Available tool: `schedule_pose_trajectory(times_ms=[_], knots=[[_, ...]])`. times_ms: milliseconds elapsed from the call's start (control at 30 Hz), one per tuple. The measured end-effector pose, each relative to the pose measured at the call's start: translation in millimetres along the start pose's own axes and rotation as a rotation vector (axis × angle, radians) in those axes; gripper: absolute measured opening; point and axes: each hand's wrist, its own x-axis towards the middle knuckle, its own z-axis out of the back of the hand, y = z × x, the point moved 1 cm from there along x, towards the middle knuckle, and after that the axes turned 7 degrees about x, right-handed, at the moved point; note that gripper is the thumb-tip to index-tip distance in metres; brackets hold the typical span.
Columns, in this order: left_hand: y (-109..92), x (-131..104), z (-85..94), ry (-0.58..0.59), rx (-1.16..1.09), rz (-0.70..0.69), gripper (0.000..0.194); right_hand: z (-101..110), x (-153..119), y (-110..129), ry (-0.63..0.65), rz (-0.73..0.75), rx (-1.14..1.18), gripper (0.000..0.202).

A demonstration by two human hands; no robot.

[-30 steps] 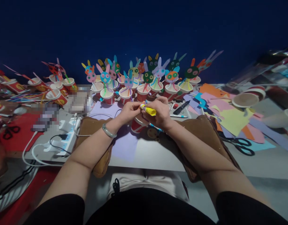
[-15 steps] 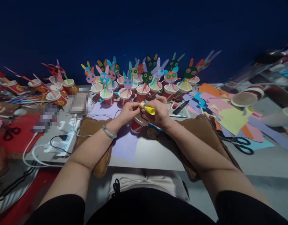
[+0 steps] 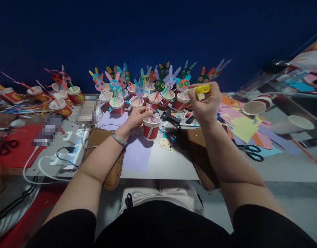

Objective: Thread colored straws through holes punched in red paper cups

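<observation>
My left hand [image 3: 138, 117] is pinched round the top of a twisted orange-and-purple pipe cleaner [image 3: 152, 119] that stands in a red and white paper cup [image 3: 151, 131]. My right hand [image 3: 207, 103] is raised to the right of the cup, closed round a yellow tube [image 3: 203, 89] whose narrow tip points left. On the table right of the cup lies a pale yellow round paper face [image 3: 164, 143]. Behind the hands stand several cups holding paper rabbit heads [image 3: 171, 78] on stems.
A black glue gun [image 3: 171, 117] lies behind the cup. Coloured paper scraps [image 3: 242, 127] and black scissors [image 3: 251, 152] are on the right. Brown cushions [image 3: 114, 172] sit under my forearms. A white power strip [image 3: 75, 151] with cables stands at left.
My right hand has moved away from the cup, up and to the right, with the yellow tube. My left hand has stayed at the cup, which now shows clearly.
</observation>
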Motion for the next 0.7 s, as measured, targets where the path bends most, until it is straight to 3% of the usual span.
schedule_pose_trajectory(times_ms=[100,267,400,467,600,700], knots=[[-0.2,2.9,3.3,-0.014,-0.068,0.021,0.046,12.9,2.3,-1.6,0.207,0.024,-0.162,0.024],[1.3,6.0,6.1,-0.035,-0.102,0.037,0.043,36.0,5.6,-18.4,0.751,0.084,-0.582,0.022],[0.0,4.9,6.3,-0.038,-0.104,0.044,0.042,56.0,14.1,-39.2,0.895,0.172,-0.841,0.01],[-0.5,3.3,4.8,-0.023,-0.092,0.042,0.04,60.6,14.6,-49.7,0.989,0.227,-1.0,0.017],[-0.4,0.0,0.9,-0.007,-0.08,0.061,0.036,58.4,2.8,-64.5,1.261,0.278,-1.179,0.026],[-0.3,-1.2,-0.3,-0.019,-0.066,0.068,0.032,54.3,-8.8,-70.4,1.304,0.267,-1.193,0.027]])
